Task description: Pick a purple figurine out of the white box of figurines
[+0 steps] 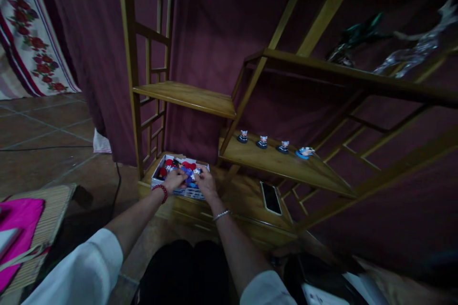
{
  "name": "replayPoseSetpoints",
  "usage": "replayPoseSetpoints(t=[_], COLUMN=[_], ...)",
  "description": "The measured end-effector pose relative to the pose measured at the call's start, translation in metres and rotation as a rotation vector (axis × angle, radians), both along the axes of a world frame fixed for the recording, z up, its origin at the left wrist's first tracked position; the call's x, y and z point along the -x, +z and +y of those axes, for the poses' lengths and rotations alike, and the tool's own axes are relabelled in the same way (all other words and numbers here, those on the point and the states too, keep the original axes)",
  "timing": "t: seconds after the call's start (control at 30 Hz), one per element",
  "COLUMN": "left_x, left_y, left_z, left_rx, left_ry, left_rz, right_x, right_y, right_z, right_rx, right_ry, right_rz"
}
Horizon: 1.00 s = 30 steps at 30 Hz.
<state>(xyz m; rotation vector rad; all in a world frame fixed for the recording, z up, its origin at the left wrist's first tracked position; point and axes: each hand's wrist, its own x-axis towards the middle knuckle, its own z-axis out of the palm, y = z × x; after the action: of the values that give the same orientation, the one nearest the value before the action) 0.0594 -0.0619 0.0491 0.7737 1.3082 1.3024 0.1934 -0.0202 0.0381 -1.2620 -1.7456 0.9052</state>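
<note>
Both hands in small white cardboard box [193,192] of red and blue toys at left end of lowest wooden shelf [246,202]. Left hand [174,179] and right hand [205,182] fingers curled among toys; grip cannot tell. Four small figurines [263,142] stand in row on middle shelf; box remains full. Black phone [271,198] lies right of box.

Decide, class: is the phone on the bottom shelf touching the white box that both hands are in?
Apart. The head view shows the phone lying flat, with bare wood plainly separating it from the white box, where the left hand and right hand rest.
</note>
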Motion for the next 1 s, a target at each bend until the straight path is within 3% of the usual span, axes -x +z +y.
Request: replayPoseSetpoints(t=[0.27, 0.6, 1.0], left_x=[-0.031, -0.062, -0.094], left_y=[0.033, 0.06, 0.08], left_z=[-0.07, -0.161, -0.224], left_rx=[-0.101, -0.254, -0.412], left_ry=[0.058, -0.017, -0.029], left_rz=[-0.418, -0.67, -0.864], right_x=[-0.016, -0.04, -0.061], right_y=[0.034, 0.072, 0.125], right_z=[-0.06, -0.141, -0.21], right_rx=[-0.025, -0.082, -0.13], right_ry=[0.042, 0.099, 0.208], right_rz=[0.162, 0.304, 0.358])
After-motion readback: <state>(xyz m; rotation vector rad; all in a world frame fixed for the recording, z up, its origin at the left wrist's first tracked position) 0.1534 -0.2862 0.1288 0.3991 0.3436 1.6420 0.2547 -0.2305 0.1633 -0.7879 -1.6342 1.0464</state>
